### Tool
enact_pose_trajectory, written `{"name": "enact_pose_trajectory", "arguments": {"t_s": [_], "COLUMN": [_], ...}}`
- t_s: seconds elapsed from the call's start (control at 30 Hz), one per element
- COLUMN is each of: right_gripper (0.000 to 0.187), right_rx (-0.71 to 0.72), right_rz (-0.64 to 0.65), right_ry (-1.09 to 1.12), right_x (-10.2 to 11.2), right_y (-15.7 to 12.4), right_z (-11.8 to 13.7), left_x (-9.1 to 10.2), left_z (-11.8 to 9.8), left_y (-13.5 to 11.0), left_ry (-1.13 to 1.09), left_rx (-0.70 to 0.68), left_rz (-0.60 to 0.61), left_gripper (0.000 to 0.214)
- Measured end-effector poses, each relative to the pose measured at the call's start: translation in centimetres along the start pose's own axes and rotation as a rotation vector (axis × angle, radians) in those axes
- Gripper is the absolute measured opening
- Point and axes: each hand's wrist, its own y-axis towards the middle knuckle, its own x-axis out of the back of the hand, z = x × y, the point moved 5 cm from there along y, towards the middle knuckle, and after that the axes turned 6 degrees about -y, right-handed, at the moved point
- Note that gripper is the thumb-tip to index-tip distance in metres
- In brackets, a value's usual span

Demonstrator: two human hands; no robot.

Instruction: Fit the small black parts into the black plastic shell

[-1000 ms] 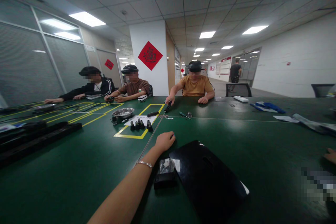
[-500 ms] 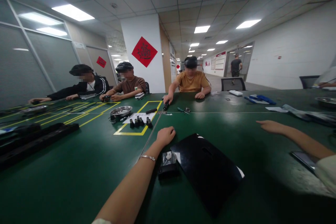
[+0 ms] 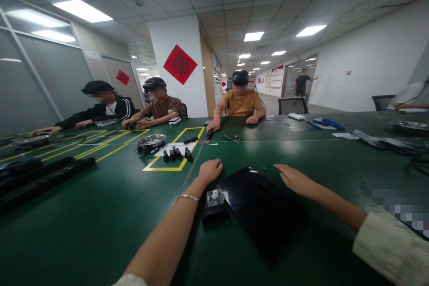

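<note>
My left hand point(image 3: 210, 170) rests on the green table with its fingers curled under, so whatever they hold, if anything, is hidden. Just right of it lies a glossy black panel point(image 3: 264, 205), flat, with a small slot near its far edge. Close to the left wrist are a small clear plastic bag point(image 3: 215, 197) and a black box-like part point(image 3: 214, 214). My right hand point(image 3: 295, 179) is over the table beyond the panel's right side, fingers stretched out to the left and holding nothing visible. A tiny light-coloured piece point(image 3: 264, 168), too small to name, lies left of those fingertips.
Several black cylindrical parts point(image 3: 177, 153) stand near a metal bowl point(image 3: 151, 141) and yellow tape lines. Pliers point(image 3: 232, 138) lie farther back. Across the table, a person's hand point(image 3: 213, 126) is on a dark tool. A long black part point(image 3: 47, 178) lies at left.
My right hand has moved left, from the table's right side to near the black panel's far edge. My left hand stays in place. The view has shifted slightly.
</note>
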Motion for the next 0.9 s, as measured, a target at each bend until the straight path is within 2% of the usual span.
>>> {"name": "enact_pose_trajectory", "arguments": {"t_s": [0.07,0.13,0.3,0.4,0.6,0.67,0.77,0.83,0.9], "right_gripper": [0.052,0.054,0.049,0.045,0.04,0.039,0.038,0.036,0.031], "right_rx": [0.044,0.1,0.16,0.202,0.282,0.295,0.318,0.378,0.457], "right_rz": [-0.066,-0.078,0.068,0.074,0.011,-0.071,-0.32,-0.435,-0.443], "right_ry": [-0.003,-0.005,-0.072,-0.073,0.081,0.08,-0.011,-0.056,-0.049], "right_x": [1.1,1.4,-0.5,-0.8,0.3,1.1,3.4,5.0,6.0], "right_y": [1.0,2.2,4.5,4.1,1.5,1.0,0.2,-0.5,-1.3], "right_z": [0.5,1.4,3.2,3.7,3.2,3.2,4.9,7.8,11.7], "left_x": [-0.1,-0.2,-0.4,-0.4,-0.1,0.0,-0.1,-0.2,-0.3], "left_z": [0.0,0.0,0.1,0.2,-0.1,-0.2,-0.2,-0.1,0.0], "left_y": [0.1,0.2,0.4,0.4,0.2,0.2,0.2,0.2,0.3], "left_ry": [0.0,0.005,0.021,0.025,0.027,0.029,0.03,0.031,0.035], "left_rx": [-0.007,-0.019,-0.032,-0.034,-0.042,-0.036,-0.027,-0.023,-0.023], "left_rz": [-0.002,-0.002,-0.005,-0.005,-0.002,0.001,0.003,0.001,0.002], "left_gripper": [0.033,0.033,0.033,0.033,0.033,0.033,0.033,0.033,0.034]}}
